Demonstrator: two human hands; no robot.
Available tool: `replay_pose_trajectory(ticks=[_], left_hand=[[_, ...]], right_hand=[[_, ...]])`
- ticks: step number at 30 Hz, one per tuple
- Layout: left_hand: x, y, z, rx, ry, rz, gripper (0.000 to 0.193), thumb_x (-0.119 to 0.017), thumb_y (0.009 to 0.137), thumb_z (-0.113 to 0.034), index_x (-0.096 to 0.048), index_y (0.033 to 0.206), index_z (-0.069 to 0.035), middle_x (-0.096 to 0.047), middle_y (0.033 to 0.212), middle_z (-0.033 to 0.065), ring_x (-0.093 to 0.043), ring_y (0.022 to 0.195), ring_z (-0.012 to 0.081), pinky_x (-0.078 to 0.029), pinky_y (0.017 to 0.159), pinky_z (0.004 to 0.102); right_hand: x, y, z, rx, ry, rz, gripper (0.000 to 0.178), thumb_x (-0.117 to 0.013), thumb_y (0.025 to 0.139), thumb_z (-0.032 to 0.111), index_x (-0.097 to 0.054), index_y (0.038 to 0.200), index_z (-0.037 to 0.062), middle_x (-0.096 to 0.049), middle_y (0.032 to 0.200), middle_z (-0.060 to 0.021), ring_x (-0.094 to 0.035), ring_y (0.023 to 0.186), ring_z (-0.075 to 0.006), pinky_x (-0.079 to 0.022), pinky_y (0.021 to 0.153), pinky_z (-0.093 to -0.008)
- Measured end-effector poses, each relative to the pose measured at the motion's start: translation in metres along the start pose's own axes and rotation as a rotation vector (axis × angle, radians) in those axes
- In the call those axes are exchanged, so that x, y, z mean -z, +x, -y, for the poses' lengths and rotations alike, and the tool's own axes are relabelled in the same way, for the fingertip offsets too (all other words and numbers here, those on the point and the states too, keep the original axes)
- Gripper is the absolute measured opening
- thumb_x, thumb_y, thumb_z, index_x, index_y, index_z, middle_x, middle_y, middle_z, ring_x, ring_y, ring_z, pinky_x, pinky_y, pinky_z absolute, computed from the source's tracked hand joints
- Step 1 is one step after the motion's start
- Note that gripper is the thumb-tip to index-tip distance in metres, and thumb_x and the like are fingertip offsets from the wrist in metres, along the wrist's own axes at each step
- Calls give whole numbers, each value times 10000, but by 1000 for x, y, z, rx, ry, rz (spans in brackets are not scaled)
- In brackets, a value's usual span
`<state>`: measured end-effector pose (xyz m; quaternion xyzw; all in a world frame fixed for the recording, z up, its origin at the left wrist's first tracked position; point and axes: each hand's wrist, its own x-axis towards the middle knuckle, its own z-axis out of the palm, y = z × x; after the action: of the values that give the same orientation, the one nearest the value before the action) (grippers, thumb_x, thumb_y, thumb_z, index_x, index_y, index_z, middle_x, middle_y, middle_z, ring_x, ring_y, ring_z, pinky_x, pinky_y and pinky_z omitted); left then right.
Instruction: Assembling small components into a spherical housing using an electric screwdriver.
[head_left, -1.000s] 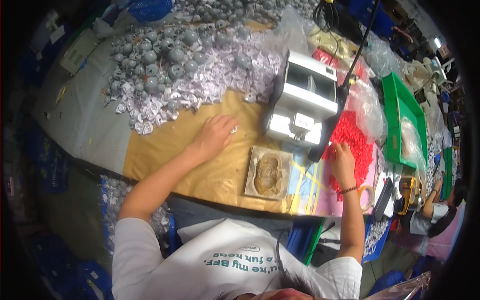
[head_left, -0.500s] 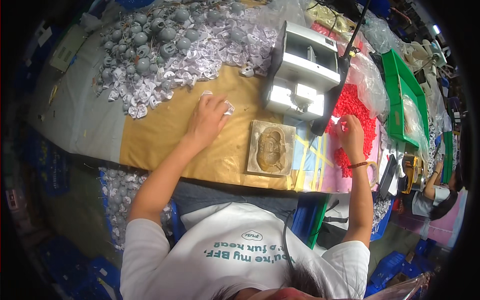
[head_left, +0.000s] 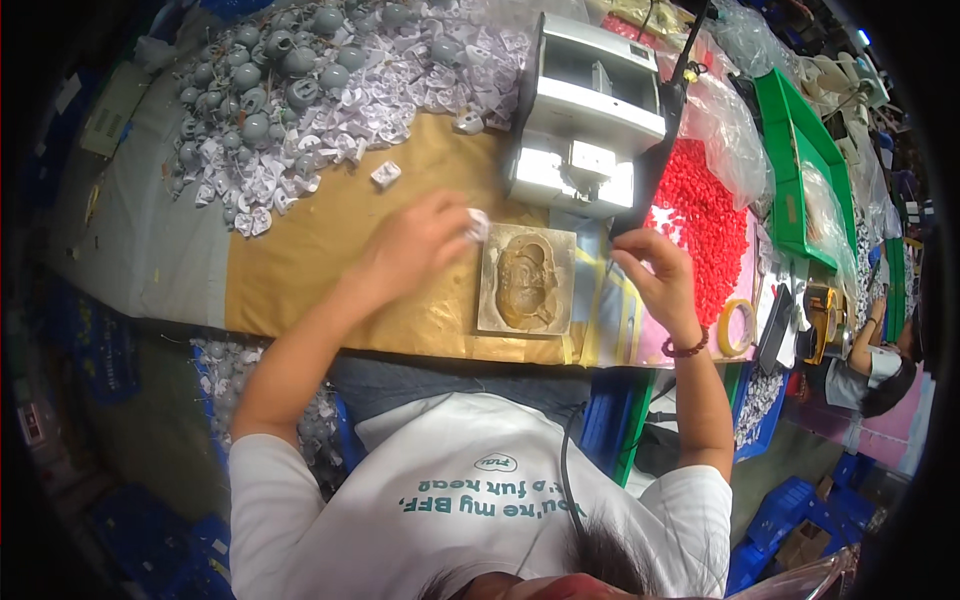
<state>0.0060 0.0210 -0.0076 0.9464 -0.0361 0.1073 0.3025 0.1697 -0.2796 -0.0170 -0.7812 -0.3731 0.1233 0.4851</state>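
Observation:
My left hand (head_left: 415,245), slightly blurred, is closed on a small white plastic part (head_left: 478,225) that sticks out at its fingertips. Just right of it lies a square metal-looking block (head_left: 487,315) with a rounded, shaped hollow. Above the block's right side, my right hand (head_left: 658,275) has thumb and fingers pinched together; whatever they hold is too small or hidden to make out. A heap of small red pieces (head_left: 715,240) spreads behind and right of that hand. One loose white part (head_left: 385,175) rests on the brown sheet beyond my left hand.
Behind the block stands a white and grey machine (head_left: 595,120). At the far left is a large pile of white parts (head_left: 380,105) with grey balls (head_left: 300,62). A green tray (head_left: 800,170), a yellow tape roll (head_left: 738,327) and a co-worker (head_left: 880,380) are on the right.
My left hand has moved right toward the block with a white part, leaving another on the sheet. My right hand has come left from the red pieces.

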Motion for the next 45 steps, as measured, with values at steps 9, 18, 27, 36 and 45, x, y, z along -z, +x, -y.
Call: replay_pose_trajectory(ticks=[9,18,27,36,45], left_hand=[[-50,7,-48,71,-149,45,336,-764,768,-102,-637,1078,-69,-547,1062,99,-515,1074,297,-476,890,376],[5,90,53,222,-112,-183,318,-691,863,-149,-605,1149,-42,-580,1152,141,-588,1052,275,-502,889,368],[17,194,138,609,196,-267,465,-751,786,-307,-646,1167,-63,-641,1161,186,-611,1075,360,-500,915,450],[100,112,37,148,-477,-520,333,-618,866,-131,-617,1187,-40,-637,1101,54,-584,945,105,-490,803,271],[98,30,-86,-123,-1002,-101,305,-571,822,-213,-585,1075,-44,-580,1177,211,-584,1032,224,-490,876,333]], right_hand=[[-54,22,30,537,-108,73,219,-795,715,-7,-613,819,58,-653,837,-59,-626,754,-243,-488,647,-350],[-71,18,22,640,-388,189,219,-779,744,151,-640,897,80,-600,953,-55,-594,936,-255,-464,773,-370],[-73,14,21,571,-313,195,294,-784,738,69,-668,1008,67,-617,1001,-81,-603,934,-268,-482,773,-378],[-44,41,51,461,-66,-26,281,-735,794,-6,-666,1066,9,-637,1049,-144,-644,942,-303,-524,791,-356],[-40,60,119,353,263,330,545,-745,877,129,-522,1355,-8,-615,1265,-155,-621,1114,-234,-490,957,-350]])
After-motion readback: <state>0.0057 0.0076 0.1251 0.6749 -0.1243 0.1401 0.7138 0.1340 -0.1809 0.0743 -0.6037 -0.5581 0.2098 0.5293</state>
